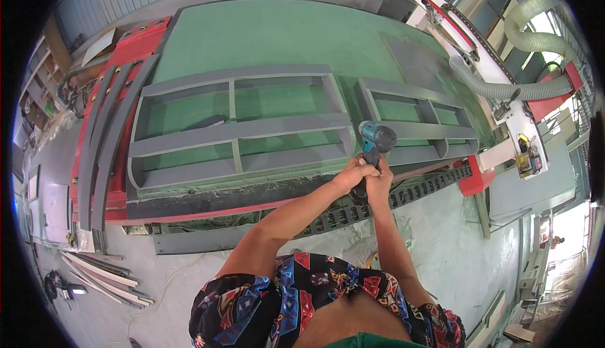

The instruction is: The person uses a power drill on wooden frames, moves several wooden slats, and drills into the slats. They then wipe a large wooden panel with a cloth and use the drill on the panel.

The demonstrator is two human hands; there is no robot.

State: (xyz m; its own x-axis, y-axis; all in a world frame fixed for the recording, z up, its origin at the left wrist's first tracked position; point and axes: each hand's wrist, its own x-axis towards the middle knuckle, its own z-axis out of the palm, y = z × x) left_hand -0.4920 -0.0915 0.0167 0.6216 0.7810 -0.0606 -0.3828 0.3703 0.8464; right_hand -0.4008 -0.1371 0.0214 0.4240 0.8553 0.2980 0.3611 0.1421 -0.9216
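Observation:
Both of my hands are together on a teal and black cordless drill (pixel 377 136), in front of the green table's near edge. My left hand (pixel 355 174) is closed against the drill's handle, and my right hand (pixel 379 183) is wrapped round the handle from the other side. The drill's head is just above my fingers, between two grey frames. A larger grey frame (pixel 246 127) with several compartments lies to the left on the green table (pixel 265 33). The smaller grey frame (pixel 409 130) lies to the right of the drill.
Curved grey strips (pixel 116 140) rest on the red machine end at the left. Below the table edge runs a black cable chain (pixel 403 193). More strips (pixel 107 278) lie on the floor. A ribbed hose (pixel 504 89) is at the right.

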